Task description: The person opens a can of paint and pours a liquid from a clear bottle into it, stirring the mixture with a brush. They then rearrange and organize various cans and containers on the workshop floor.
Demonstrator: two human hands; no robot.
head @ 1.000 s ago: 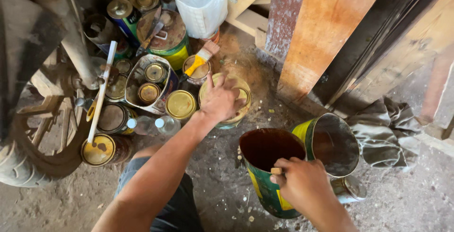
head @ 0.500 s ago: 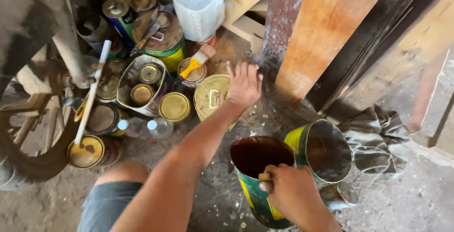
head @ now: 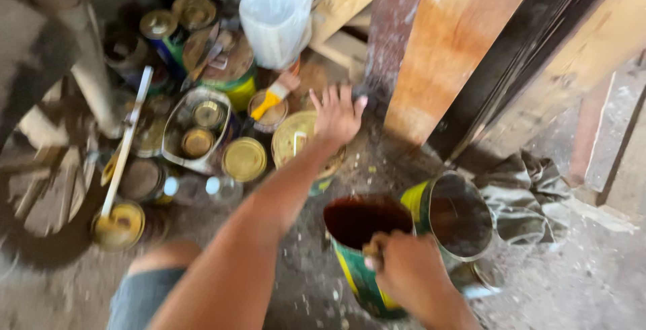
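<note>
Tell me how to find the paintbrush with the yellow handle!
Start at the big white plastic jug at the top of the head view. Just below it, among the round tins, the paintbrush lies across an open can, left of the left hand. It alone has a bright yellow handle and pale bristles.

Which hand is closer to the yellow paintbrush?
Left. The left hand is spread open just right of the paintbrush, over a lidded can. The right hand is far below it, gripping the open can.
</note>
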